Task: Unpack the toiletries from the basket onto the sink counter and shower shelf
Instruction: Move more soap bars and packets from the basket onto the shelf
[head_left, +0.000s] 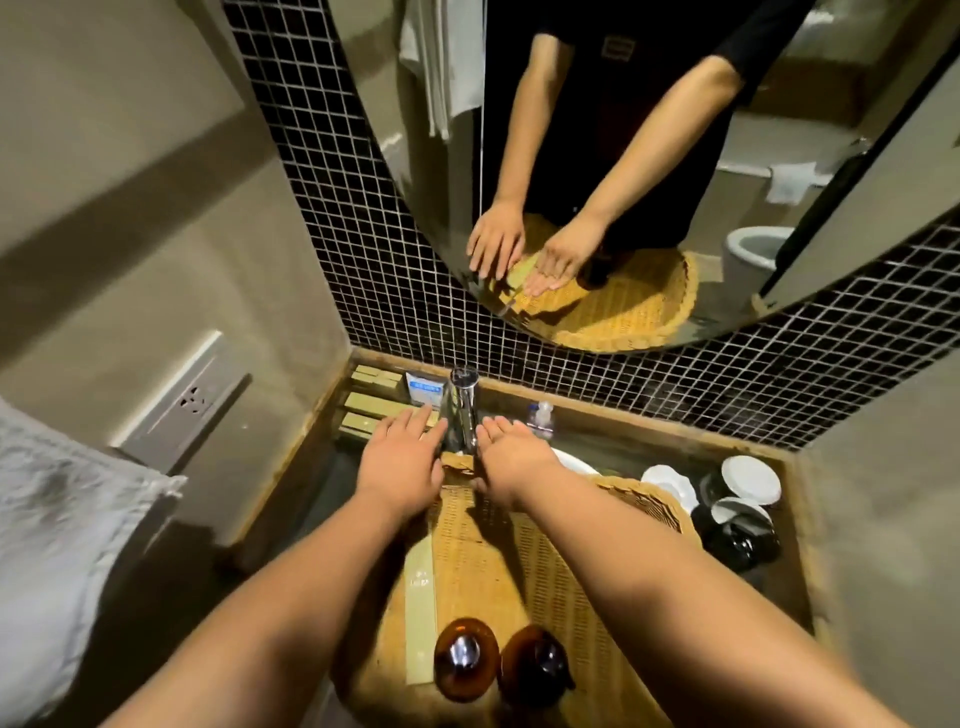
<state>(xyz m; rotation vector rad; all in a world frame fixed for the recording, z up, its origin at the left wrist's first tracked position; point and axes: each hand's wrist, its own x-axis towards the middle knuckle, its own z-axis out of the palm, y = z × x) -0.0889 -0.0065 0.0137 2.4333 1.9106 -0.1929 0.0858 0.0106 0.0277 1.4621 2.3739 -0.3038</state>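
The sink (574, 460) is mostly covered by the basket (483, 571), only a rim sliver being shown. The packet's (422, 389) print cannot be read, and the towel (62, 545) is cut by the left edge.

Both hands flat, reaching across basket towards faucet.

Left hand (402, 462) and right hand (511, 462), fingers straight, lie on either side of the chrome faucet (462, 410), above the far rim of the woven basket (483, 582). In the basket, near edge: two amber bottles (465, 657) side by side, with a long pale packet (421, 597) touching the left one. Pale boxes (371, 410) and a blue-labelled sachet (426, 392) sit on the counter (649, 447), back left.
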